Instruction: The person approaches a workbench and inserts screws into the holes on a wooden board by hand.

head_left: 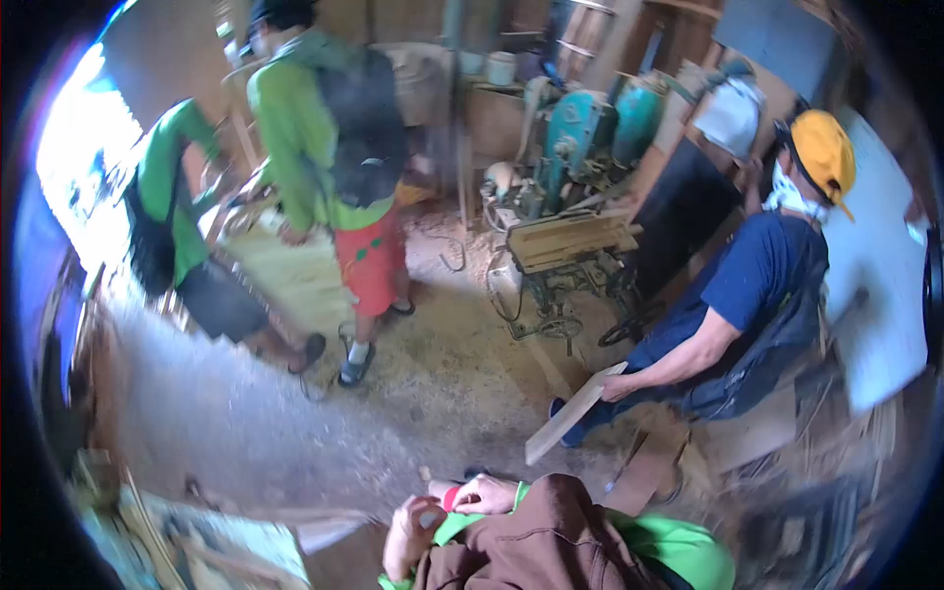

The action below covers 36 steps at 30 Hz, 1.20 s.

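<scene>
Head view: left hand (405, 536) and right hand (489, 495) sit beside a red band (450, 499), perhaps to adjust it; whether either grips it, I cannot tell.

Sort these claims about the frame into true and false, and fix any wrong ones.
1. The person in the yellow cap holds a flat board. True.
2. The person in red shorts is sitting. False: that person is standing.
3. A teal machine shows between those two people. True.
4. The wearer's left hand and right hand are spread wide apart. False: they are close together.
5. A red band shows near the wearer's hands. True.
</scene>
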{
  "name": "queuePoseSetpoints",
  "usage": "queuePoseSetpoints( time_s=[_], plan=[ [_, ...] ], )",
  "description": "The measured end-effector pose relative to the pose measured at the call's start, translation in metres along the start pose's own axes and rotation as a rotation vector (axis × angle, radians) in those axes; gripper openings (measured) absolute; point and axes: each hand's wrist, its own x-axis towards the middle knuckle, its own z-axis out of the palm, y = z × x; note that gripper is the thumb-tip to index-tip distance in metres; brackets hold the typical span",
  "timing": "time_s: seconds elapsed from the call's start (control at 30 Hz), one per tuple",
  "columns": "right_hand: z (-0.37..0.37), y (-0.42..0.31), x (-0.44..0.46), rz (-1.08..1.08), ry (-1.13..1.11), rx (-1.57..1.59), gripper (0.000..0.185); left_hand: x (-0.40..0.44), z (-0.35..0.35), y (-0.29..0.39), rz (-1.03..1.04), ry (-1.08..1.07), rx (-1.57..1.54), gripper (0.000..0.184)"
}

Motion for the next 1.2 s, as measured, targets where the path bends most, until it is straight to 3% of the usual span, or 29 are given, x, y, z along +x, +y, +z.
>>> queuePoseSetpoints(
  time_s=[0.1,0.17,0.2,0.3,0.33,0.37,0.43,0.5,0.57,0.67,0.8,0.83,0.93,1.03,1.13,1.2],
  plan=[
    [-0.024,-0.017,0.052,-0.025,-0.004,0.039,0.024,0.021,-0.022,-0.058,0.092,0.124,0.076,0.019],
    [-0.041,-0.024,0.100,-0.046,-0.026,0.024,0.024,0.039,-0.054,-0.077,0.039,0.137,0.056,0.019],
    [-0.049,-0.027,0.127,-0.059,-0.050,0.011,0.024,0.045,-0.060,-0.104,-0.547,0.143,-0.677,0.031],
    [-0.074,-0.049,0.220,-0.127,-0.162,-0.030,0.024,0.084,-0.145,-0.168,0.149,0.049,0.082,0.018],
    [-0.082,-0.063,0.251,-0.157,-0.203,-0.040,0.024,0.099,-0.171,-0.119,0.008,0.179,0.023,0.015],
    [-0.093,-0.077,0.280,-0.183,-0.248,-0.055,0.024,0.109,-0.200,-0.118,-0.133,0.129,0.092,0.014],
    [-0.107,-0.102,0.347,-0.251,-0.373,-0.105,0.024,0.110,-0.235,-0.148,-0.165,0.399,0.065,0.020],
    [-0.115,-0.126,0.420,-0.301,-0.516,-0.185,0.024,0.122,-0.281,-0.121,-0.253,0.476,0.054,0.023],
    [-0.114,-0.149,0.483,-0.325,-0.594,-0.265,0.025,0.122,-0.307,-0.125,-0.181,0.620,0.178,0.024],
    [-0.102,-0.184,0.565,-0.501,-0.623,-0.344,0.024,0.112,-0.331,-0.122,-0.429,0.836,0.015,0.028],
    [-0.035,-0.212,0.652,-0.485,-0.853,-0.430,0.022,0.094,-0.377,-0.165,-0.537,1.096,-0.118,0.027],
    [-0.010,-0.208,0.677,-0.641,-0.883,-0.415,0.020,0.087,-0.394,-0.184,-0.560,1.101,-0.128,0.026],
    [0.060,-0.232,0.739,-0.666,-0.934,-0.359,0.019,0.058,-0.452,-0.242,-0.658,1.167,-0.208,0.023],
    [0.095,-0.282,0.809,-0.693,-0.858,-0.396,0.019,0.035,-0.555,-0.264,-0.644,1.189,-0.325,0.022],
    [0.099,-0.352,0.886,-0.739,-0.750,-0.425,0.015,0.038,-0.674,-0.295,-0.559,1.032,-0.204,0.021],
    [0.092,-0.386,0.940,-0.768,-0.614,-0.388,0.015,0.052,-0.756,-0.307,-0.383,0.932,-0.058,0.019]
  ],
)
